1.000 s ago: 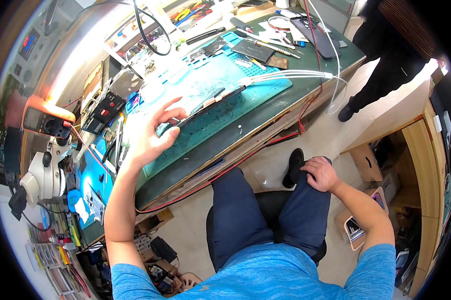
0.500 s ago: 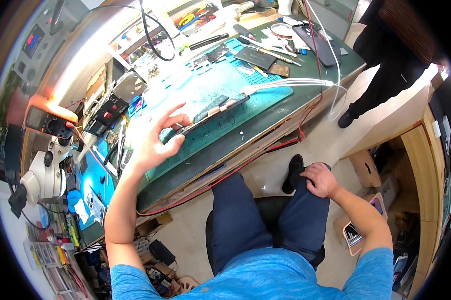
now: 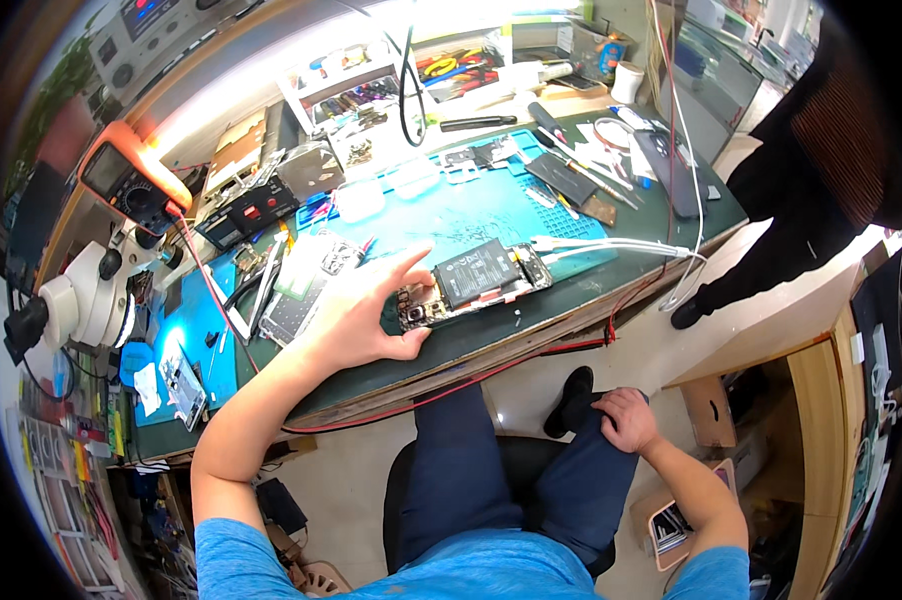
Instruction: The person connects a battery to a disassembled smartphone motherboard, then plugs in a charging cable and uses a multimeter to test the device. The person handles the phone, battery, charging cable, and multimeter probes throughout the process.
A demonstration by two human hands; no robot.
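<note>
An opened phone [image 3: 479, 272] lies face down on the blue mat [image 3: 441, 215], its black battery and boards exposed and a camera module at its left end. My left hand [image 3: 371, 320] grips that left end between thumb and fingers. White cables [image 3: 601, 246] run to its right end, though their exact connection is unclear. My right hand [image 3: 626, 420] rests on my right knee [image 3: 611, 460], fingers lightly curved, holding nothing. Left of my left hand is a metal plate [image 3: 291, 315] among tools.
An orange multimeter [image 3: 131, 175], a microscope [image 3: 101, 300] and a power supply [image 3: 251, 210] line the left. Tools [image 3: 591, 180] and a dark phone [image 3: 671, 175] are at back right. A person in dark trousers [image 3: 771, 180] stands beside the bench. Red leads [image 3: 431, 400] hang along the front edge.
The phone, earlier tilted up on edge, now lies flat, showing its insides, with my left hand shifted around its end. The view has swung, so the bench appears further right and lower.
</note>
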